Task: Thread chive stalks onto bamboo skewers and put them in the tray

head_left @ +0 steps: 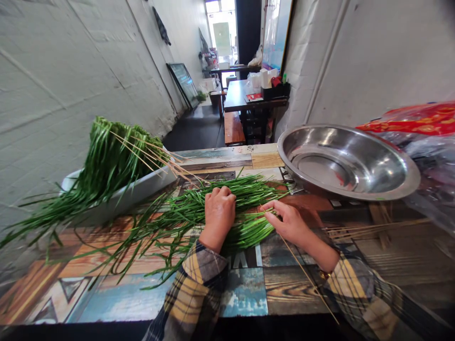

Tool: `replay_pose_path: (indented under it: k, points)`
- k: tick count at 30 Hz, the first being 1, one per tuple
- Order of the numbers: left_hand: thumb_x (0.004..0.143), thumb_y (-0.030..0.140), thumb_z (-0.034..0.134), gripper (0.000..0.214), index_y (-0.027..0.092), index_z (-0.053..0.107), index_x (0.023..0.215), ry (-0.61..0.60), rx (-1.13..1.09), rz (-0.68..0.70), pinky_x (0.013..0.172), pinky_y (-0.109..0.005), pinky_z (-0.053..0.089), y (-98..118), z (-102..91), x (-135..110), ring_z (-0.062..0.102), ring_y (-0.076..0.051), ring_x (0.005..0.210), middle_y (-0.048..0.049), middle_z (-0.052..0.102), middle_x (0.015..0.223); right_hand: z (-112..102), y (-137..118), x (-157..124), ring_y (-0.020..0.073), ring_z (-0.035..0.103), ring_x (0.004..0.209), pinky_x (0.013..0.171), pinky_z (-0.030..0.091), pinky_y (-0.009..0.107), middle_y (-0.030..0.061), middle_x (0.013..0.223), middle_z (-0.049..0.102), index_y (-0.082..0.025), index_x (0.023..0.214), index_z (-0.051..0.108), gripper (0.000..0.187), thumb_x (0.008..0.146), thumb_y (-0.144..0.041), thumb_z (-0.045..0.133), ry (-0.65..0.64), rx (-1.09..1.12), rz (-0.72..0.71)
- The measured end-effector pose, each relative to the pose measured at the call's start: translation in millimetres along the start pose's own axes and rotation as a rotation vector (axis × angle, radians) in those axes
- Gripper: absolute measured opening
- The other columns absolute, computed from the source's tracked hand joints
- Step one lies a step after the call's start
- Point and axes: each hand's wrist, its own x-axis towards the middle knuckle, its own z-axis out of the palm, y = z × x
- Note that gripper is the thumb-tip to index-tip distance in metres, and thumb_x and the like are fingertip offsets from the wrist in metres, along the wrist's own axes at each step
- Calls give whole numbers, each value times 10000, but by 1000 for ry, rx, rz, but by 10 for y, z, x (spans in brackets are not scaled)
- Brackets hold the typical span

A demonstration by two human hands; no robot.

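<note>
Pinching a thin strand (307, 275), right fingers (277, 207) meet; left fingers (224, 192) clasp greens (253, 230), bare tabletop (246, 290) open toward the near edge (245, 314).

On the table (245, 291), the left hand (219, 210) grips green stalks (254, 233); the right hand (287, 220) pinches a thin stick (307, 275). A metal basin (377, 166) stands toward the far right corner.

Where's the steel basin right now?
In the head view, the steel basin sits on the right side of the tabletop, beyond the right hand, with the red-and-clear plastic packaging next to it on the right.
</note>
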Motion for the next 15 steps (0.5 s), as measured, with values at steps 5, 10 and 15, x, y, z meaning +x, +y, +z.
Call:
replay_pose_path:
  k: [5,10,15]
  points:
    - [888,197,513,231,195,681,730,79,-26,-18,715,-380,334,-14,-2,-5,529,-244,884,-68,670,913,-5,-19,0,161,631,689,640,449,263,33,822,726,-182,905,675,194,832,-235,503,2,18,-13]
    - [874,191,555,131,203,673,820,236,-315,-27,781,-357,370,52,-17,8,541,-222,935,-49,680,960,7,-35,-15,160,651,724,679,481,268,30,840,733,-191,909,671,176,838,-226,513,42,63,-41]
    - [854,153,565,90,182,640,814,132,-731,91,750,-290,422,165,62,14,576,-166,821,-32,659,848,7,-54,-37,169,682,824,748,510,277,28,929,733,-211,970,664,183,857,-222,521,56,117,-95]
